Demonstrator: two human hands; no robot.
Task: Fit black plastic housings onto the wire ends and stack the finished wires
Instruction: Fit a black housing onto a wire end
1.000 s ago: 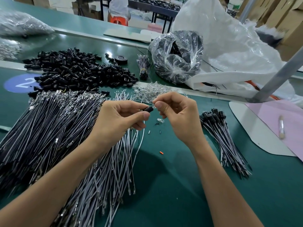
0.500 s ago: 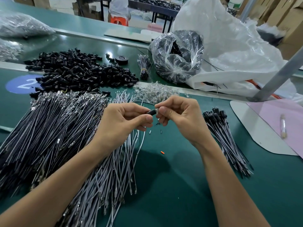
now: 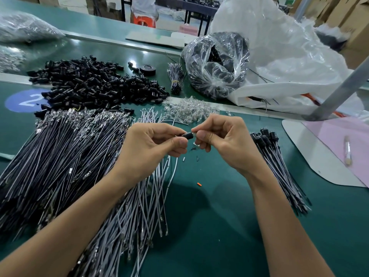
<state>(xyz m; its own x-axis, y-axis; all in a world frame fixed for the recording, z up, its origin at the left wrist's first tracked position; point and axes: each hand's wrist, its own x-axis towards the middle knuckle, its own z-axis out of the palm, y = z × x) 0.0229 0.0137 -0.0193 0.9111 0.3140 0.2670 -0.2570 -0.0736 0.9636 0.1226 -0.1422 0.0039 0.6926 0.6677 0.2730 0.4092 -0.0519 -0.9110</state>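
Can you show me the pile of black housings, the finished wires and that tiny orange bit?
pile of black housings (image 3: 95,82): head view, middle of the heap.
finished wires (image 3: 279,166): head view, midway along the bundle.
orange bit (image 3: 199,184): head view, its middle.

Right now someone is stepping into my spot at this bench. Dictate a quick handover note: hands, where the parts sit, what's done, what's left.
Left hand pinches a wire near its end. Right hand pinches the black housing onto it, between both hands above the table. I cannot tell whether it is fully seated.
Loose housings: heap at far left.
Bare wires: big pile under the left arm.
Done: a small finished stack lies right of the right arm.
Left: finish this one, add it to the stack, then work through the pile.
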